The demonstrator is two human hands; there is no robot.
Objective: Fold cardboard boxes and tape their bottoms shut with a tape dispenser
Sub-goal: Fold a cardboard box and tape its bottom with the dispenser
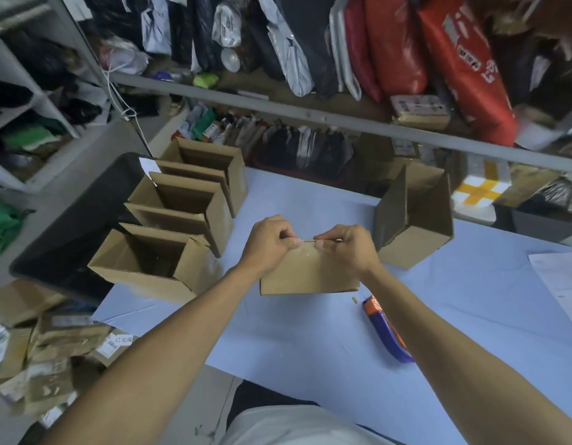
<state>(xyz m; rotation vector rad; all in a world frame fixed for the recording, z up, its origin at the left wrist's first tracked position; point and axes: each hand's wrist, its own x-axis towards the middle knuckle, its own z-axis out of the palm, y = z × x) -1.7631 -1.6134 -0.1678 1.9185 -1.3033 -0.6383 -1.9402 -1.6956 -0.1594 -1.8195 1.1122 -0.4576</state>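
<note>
step in hand: looks like the taping part, hands are busy along the top seam of a small cardboard box in the middle of the bench, probably smoothing or picking at clear tape there. Hard to see the tape itself, just a shiny bit.
finished boxes: a row of folded open boxes sits at the left end of the bench, packed side by side, open tops up.
left hand: left hand is on the box's top edge, fingers curled in, thumb and forefinger pinching right at the seam.
right hand: right hand mirrors it just beside, fingers curled and pinching the same edge, fingertips of both hands nearly touching.
tape dispenser: blue and orange tape dispenser lies on the bench, near the box and partly under the right forearm. Nobody's holding it.
other box: one more open box lies tipped on its side to the right.
next move: my guess is press the tape flat, then flip the box upright and park it with the row.
</note>
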